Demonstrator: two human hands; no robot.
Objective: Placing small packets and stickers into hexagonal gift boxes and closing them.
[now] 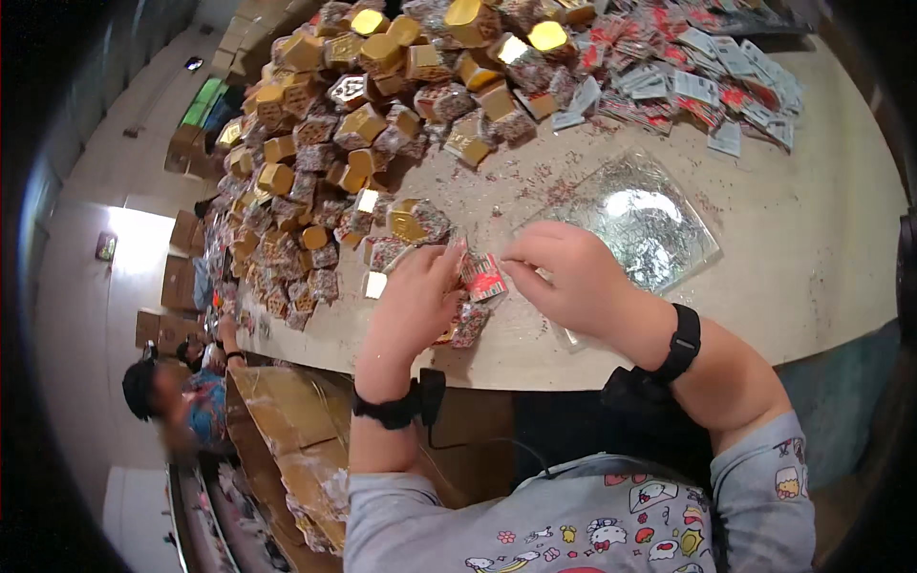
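Near the table's front edge, a small flat red-and-white packet (484, 277) lies between my two hands. My left hand (413, 298) has its fingers curled against the packet's left side. My right hand (564, 270) is closed in a pinch at the packet's right edge; whatever its fingertips hold is too small to make out. Below the packet, partly covered by my left hand, sits a clear-wrapped block (469, 327) of red and white bits. Just beyond my left fingers is another wrapped pack with a gold face (416, 221).
A heap of gold-topped wrapped packs (363, 124) covers the table's far left. Flat red-and-white packets (697, 86) pile up at far right. A shiny clear-covered square sheet (659, 224) lies beside my right hand. Left, a cardboard box (291, 420) abuts the table; another person (205, 396) is beyond.
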